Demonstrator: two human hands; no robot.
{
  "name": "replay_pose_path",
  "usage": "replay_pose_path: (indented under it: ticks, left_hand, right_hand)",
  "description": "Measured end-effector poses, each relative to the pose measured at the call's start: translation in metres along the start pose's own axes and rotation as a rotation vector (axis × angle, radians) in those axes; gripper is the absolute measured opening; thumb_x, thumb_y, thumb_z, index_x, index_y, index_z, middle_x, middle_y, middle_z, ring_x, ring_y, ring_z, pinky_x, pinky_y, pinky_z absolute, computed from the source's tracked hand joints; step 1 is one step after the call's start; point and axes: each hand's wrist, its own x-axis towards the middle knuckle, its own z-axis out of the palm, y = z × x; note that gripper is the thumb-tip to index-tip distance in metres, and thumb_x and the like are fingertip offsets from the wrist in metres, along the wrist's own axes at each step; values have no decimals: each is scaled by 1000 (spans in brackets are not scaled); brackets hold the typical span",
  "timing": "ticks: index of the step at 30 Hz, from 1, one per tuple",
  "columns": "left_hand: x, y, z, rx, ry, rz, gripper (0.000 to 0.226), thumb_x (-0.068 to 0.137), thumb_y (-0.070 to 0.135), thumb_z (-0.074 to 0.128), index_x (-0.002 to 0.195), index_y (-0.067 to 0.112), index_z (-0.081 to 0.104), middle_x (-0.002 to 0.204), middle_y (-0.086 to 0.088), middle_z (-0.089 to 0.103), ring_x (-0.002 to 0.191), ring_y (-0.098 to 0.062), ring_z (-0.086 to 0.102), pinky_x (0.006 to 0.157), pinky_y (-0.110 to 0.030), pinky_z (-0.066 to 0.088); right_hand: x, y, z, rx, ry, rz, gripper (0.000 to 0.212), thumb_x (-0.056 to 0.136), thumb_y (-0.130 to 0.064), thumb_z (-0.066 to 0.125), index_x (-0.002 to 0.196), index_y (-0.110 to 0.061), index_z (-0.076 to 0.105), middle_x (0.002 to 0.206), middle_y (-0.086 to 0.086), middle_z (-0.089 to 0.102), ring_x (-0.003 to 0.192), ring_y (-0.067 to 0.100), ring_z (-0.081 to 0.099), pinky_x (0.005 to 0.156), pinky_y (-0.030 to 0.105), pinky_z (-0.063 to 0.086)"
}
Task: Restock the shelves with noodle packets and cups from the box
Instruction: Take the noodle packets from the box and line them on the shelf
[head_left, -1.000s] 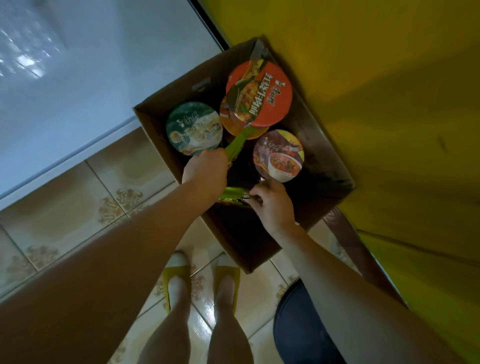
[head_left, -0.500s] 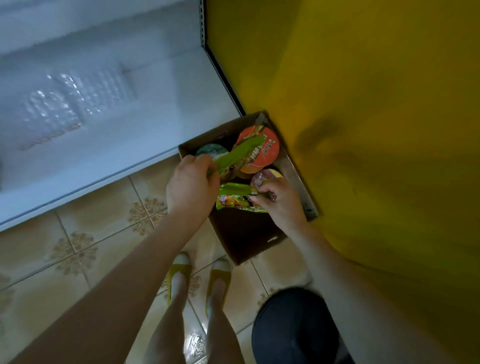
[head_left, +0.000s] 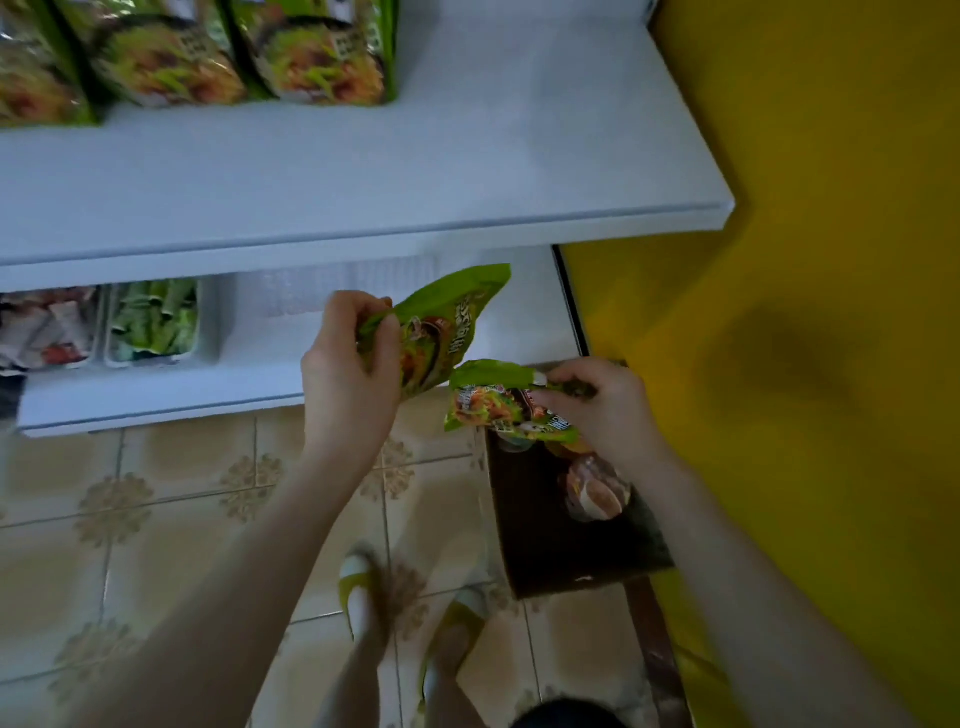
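**Item 1: green noodle packet** (head_left: 447, 327), held in my left hand (head_left: 348, 374).
- Grip: my thumb and fingers pinch its lower-left edge. The rest juts up and to the right, in front of the lower shelf (head_left: 156, 387).
- Handling, as I judge it: light, with crinkly film over a brittle noodle block. I would take it by the crimped seam or flat across both faces, and never squeeze it.

**Item 2: second green noodle packet** (head_left: 493, 410), held in my right hand (head_left: 608, 410).
- Grip: my fingers curl round its right end. It lies roughly level over the far end of the cardboard box (head_left: 545, 561), just beside item 1. I cannot tell whether the two touch.
- Handling: the glossy film is probably slippery, so an end grip may let it sag.

**Item 3: noodle cup** (head_left: 597, 493), lying in the box below my right wrist.
- Handling: probably light and thin-walled, with a lid that dents easily. I would grasp it round the body.

**Item 4: upper shelf** (head_left: 467, 171).
- A row of standing green packets (head_left: 311, 62) sits at the back left, with bare white board to their right.

**Item 5: lower shelf.**
- It holds a white tray of green packets (head_left: 153, 322), with a tray of reddish ones (head_left: 47, 332) beside it.

**Not made out**
- The print on every packet is blurred.
- My right hand and forearm cover much of the box, so I cannot count what is left in it.
- The shelved packets are cut off at the top of the frame.
- The back of the lower shelf is hidden under the upper one.
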Motion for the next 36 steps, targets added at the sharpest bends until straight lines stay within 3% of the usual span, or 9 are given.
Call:
replay_pose_path:
  ticks: [5, 8, 10, 14, 22, 27, 31, 36]
  left_hand:
    - [27, -2, -66, 17, 217, -42, 9, 94, 6, 45, 95, 14, 42, 76, 19, 41, 65, -1, 39, 56, 2, 30]
    - [44, -8, -110, 15, 365, -71, 7, 95, 6, 44, 100, 4, 47, 76, 14, 39, 64, -1, 35, 57, -2, 31]
    - [57, -16, -138, 17, 445, -105, 14, 95, 7, 44, 105, -2, 48, 80, 7, 40, 68, 1, 32, 58, -13, 27]
    - [80, -33, -189, 16, 558, -143, 19, 95, 10, 45, 107, -5, 48, 91, 0, 45, 84, -10, 40, 67, -15, 27]
    - [126, -46, -258, -82, 693, -181, 14, 95, 13, 45, 106, 5, 48, 89, 4, 45, 84, -8, 41, 69, -15, 30]
    - [150, -52, -272, -162, 733, -215, 5, 94, 15, 45, 97, 17, 41, 81, 19, 41, 84, -10, 45, 74, -21, 37]
    - [168, -66, -269, -203, 779, -225, 6, 93, 13, 46, 95, 16, 41, 81, 19, 42, 85, -12, 47, 77, -29, 41]
    - [177, -76, -260, -217, 798, -229, 6, 93, 14, 46, 94, 17, 42, 81, 18, 43, 86, -13, 48, 79, -33, 43]
  right_hand:
    - [32, -69, 16, 0, -82, -101, 19, 76, -15, 74, 92, -6, 69, 83, -5, 59, 75, 6, 53, 67, 9, 40]
    - [49, -111, 32, 10, -85, -166, 17, 75, -14, 74, 90, -8, 68, 78, -11, 58, 70, -5, 52, 64, 3, 40]
    - [59, -138, 43, 33, -85, -193, 13, 76, -14, 74, 86, -12, 66, 74, -17, 56, 67, -8, 52, 62, 2, 40]
    - [81, -188, 60, 33, -66, -270, 9, 78, -12, 72, 83, -11, 65, 70, -13, 56, 67, -1, 53, 58, 5, 40]
    - [134, -266, 90, 113, 41, -320, 9, 79, -14, 71, 84, -12, 63, 81, 8, 64, 80, 24, 62, 71, 32, 50]
    - [165, -294, 110, 135, 130, -345, 16, 79, -13, 71, 92, -5, 66, 84, 2, 62, 80, 15, 58, 67, 15, 44]
    - [194, -303, 128, 106, 151, -354, 22, 80, -13, 70, 96, 1, 65, 84, 3, 60, 80, 14, 55, 62, 5, 38]
    - [216, -297, 137, 27, 138, -363, 24, 80, -15, 70, 97, 1, 65, 85, 5, 59, 82, 15, 53, 69, 23, 38]
